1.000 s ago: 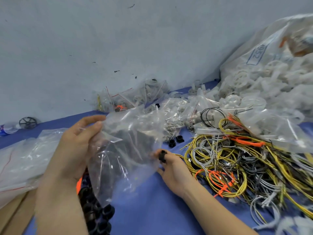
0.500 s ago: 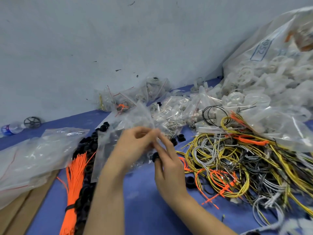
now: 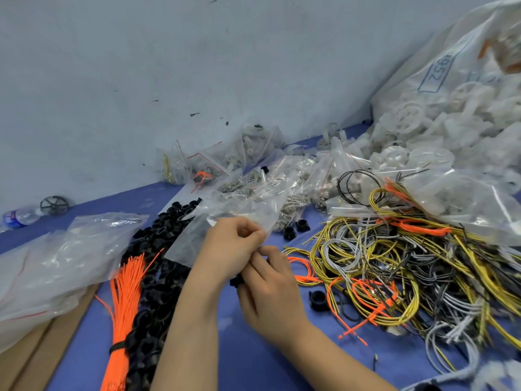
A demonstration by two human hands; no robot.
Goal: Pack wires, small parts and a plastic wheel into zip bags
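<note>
1. Two hands meet at the mouth of the zip bag [image 3: 225, 221], which lies just left of the big wire tangle [image 3: 394, 263] on the blue table [image 3: 253, 348]. As I judge it, the step is opening this bag to drop a part in, and the film looks thin and slippery, so I should spread the lips wide before I let anything go.
2. Left of the wire tangle, past the bag, the heap of black rings [image 3: 158, 266] and the orange tie bundle [image 3: 124, 300] lie side by side. I should keep the bag's mouth facing away from them so nothing else slides in.
3. My left hand [image 3: 228, 249] is curled, its fingertips pinching the near edge of the bag just beside the wire tangle. I think a pinch on one lip only would let my other hand peel the opposite lip.
4. My right hand [image 3: 270, 289], nearer me and touching the left, is curled too. Its fingers reach to the bag's edge, and a small black ring [image 3: 236, 281] sits against them. I cannot tell how firmly it is held.
5. A loose black ring [image 3: 317, 299] lies at the tangle's near edge, ready for later.
</note>
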